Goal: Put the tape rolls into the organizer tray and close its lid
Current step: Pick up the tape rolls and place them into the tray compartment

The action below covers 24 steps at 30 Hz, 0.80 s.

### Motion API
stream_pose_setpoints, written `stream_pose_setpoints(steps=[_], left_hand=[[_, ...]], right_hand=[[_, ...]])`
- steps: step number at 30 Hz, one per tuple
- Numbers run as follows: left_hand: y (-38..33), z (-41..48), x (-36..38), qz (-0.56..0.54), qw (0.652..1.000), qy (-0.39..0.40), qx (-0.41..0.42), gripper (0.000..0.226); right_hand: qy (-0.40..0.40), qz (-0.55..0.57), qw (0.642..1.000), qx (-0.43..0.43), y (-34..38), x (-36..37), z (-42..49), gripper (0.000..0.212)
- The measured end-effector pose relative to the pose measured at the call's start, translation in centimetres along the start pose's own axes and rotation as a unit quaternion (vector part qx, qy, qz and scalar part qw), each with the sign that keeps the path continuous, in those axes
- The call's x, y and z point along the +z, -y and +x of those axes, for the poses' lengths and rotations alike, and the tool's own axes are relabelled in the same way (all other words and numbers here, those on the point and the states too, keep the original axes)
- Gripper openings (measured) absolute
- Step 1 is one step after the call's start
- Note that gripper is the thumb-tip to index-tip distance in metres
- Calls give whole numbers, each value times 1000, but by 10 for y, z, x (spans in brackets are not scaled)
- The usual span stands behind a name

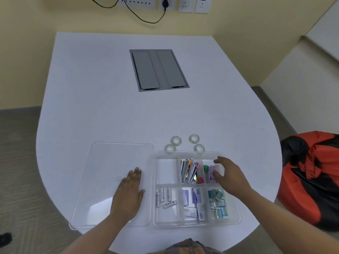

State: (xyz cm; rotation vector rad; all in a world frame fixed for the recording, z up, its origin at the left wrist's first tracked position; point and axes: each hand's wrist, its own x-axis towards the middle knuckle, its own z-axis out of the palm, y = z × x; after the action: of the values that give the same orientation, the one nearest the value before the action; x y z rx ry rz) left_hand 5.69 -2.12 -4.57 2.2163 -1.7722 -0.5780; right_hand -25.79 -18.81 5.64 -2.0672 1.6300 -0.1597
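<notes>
Several clear tape rolls lie on the white table just beyond the organizer tray (236, 209): one at the far left (176, 140), one at the far right (194, 138), and two nearer the tray (170, 148) (199, 148). The clear tray holds batteries, staplers and small packs; its top-left compartment (166, 171) is bare. The clear lid (110, 162) lies flat to the left of the tray. My left hand (129, 191) rests flat on the lid, fingers spread. My right hand (230, 176) hovers over the tray's top-right compartment, fingers apart, holding nothing.
A grey cable hatch (158, 69) is set into the table further back. Wall sockets with a black cable (146, 20) are on the far wall. A red and black bag (311, 176) sits on the floor at the right. The table's rounded front edge is close to me.
</notes>
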Motion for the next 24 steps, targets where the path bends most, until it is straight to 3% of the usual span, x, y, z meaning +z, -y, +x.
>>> stream_pose_setpoints(steps=[5,11,20,24], left_hand=[[-7,8,2,17,999,23,-26,70],[-4,32,-8,75,995,68,-10,82],[-1,44,6,77,984,154,-46,95],[-1,44,8,78,983,159,-41,88]], right_hand=[[29,-8,999,-14,4,-17,53,51],[83,-12,997,4,5,-12,110,42],[111,-35,990,76,2,6,157,39],[124,-56,985,110,2,15,167,44]])
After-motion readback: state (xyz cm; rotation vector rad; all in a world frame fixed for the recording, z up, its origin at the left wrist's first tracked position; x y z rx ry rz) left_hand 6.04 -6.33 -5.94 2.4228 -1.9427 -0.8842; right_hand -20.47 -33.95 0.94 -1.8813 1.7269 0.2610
